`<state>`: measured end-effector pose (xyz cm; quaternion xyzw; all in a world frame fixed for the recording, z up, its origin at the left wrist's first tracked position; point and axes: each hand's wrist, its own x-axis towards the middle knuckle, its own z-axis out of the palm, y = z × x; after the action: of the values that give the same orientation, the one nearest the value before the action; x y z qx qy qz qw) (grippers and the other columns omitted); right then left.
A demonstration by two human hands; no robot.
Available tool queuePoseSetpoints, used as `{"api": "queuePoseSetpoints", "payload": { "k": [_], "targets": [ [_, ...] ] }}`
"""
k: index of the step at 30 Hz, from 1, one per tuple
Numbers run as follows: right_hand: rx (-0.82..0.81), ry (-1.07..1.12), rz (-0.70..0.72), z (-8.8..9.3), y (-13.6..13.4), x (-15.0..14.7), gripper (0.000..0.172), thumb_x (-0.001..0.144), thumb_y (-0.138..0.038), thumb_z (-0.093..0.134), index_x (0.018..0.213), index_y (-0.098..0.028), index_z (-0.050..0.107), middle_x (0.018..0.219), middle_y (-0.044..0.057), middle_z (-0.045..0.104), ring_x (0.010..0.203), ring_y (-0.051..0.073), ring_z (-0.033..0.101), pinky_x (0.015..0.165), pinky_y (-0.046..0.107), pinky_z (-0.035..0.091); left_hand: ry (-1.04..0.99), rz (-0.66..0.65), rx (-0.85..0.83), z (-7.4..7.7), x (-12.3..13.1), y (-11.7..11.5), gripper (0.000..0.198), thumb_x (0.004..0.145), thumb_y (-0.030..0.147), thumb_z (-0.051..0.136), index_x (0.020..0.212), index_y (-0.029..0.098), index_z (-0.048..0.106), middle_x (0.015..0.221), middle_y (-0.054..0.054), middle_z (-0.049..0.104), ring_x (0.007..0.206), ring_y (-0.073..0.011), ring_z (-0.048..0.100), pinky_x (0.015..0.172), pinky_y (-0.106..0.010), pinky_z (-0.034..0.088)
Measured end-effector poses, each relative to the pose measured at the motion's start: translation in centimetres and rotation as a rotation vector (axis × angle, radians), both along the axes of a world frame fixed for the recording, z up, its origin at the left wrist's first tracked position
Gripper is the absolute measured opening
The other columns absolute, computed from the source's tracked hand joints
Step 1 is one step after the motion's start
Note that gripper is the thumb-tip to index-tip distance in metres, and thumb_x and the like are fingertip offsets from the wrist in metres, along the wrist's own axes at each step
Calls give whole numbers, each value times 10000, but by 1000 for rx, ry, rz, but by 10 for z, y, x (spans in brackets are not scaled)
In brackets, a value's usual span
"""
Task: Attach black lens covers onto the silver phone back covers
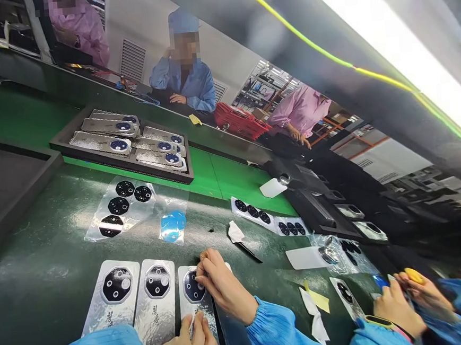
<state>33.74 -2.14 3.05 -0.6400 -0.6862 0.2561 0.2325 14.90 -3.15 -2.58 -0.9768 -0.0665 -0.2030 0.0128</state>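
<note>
In front of me three silvery phone back covers lie side by side: a left one [100,310], a middle one [156,300] and a right one [187,301]. Each has a dark octagonal camera panel at its upper end. My left hand [188,341] rests its outstretched fingertips on the lower part of the right cover. Over that cover's camera panel [191,286], my right hand [222,285] has thumb and fingers pinched together. Whatever those fingers grip, if anything, is hidden.
Behind lie clear sheets with black octagonal pieces [118,205], a blue film [173,226] and black tweezers [248,252]. A dark tray [150,171] holds several covers. At right, a co-worker's hands [398,305] work near another cover [346,293]. Other people sit or stand across the bench.
</note>
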Motion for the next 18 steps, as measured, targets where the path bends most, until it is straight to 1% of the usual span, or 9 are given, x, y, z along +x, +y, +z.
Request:
{"api": "queuePoseSetpoints", "payload": {
  "k": [2,4,7,10,12,15,18],
  "targets": [
    [18,26,-31,0,0,1,161,898,-82,475,846,-229,437,936,43,502,877,205,473,787,346,428,-22,-48,41,2,-1,1,336,977,225,458,1205,33,612,1105,-197,715,1013,-264,674,764,-334,531],
    [25,48,-56,-1,2,1,179,879,-67,503,890,-232,435,935,31,518,848,183,493,768,313,440,-49,-68,78,5,-1,3,307,980,210,457,1162,38,633,1098,-193,718,1052,-266,664,810,-342,525],
    [15,54,-61,-2,6,0,201,864,-50,526,910,-233,456,903,11,554,795,162,514,716,272,435,-62,-36,79,5,-1,3,316,993,226,430,1121,35,647,1082,-193,725,1012,-262,688,764,-320,537],
    [11,35,-56,-4,7,-2,191,872,-50,521,876,-233,466,839,-7,561,750,154,516,677,256,418,-27,7,16,3,-2,1,368,1004,258,401,1182,20,617,1107,-196,720,930,-263,719,642,-288,540],
    [14,19,-48,-3,8,-2,189,873,-48,517,865,-232,471,821,-9,564,736,152,517,665,252,413,-10,-6,-1,3,-2,1,381,1005,265,395,1188,12,613,1103,-203,720,915,-271,726,610,-285,538],
    [23,-7,-21,-1,9,-1,190,876,-42,504,866,-230,482,816,-8,577,738,152,527,661,250,414,22,-38,14,7,-1,2,369,999,258,415,1176,8,622,1094,-214,719,932,-266,720,660,-300,543],
    [45,-37,22,0,12,0,185,888,-48,484,876,-233,479,816,-7,574,736,154,530,653,251,418,-4,-44,73,16,-1,6,332,990,241,435,1134,31,648,1079,-190,728,929,-244,712,732,-323,533]
  ]
}}
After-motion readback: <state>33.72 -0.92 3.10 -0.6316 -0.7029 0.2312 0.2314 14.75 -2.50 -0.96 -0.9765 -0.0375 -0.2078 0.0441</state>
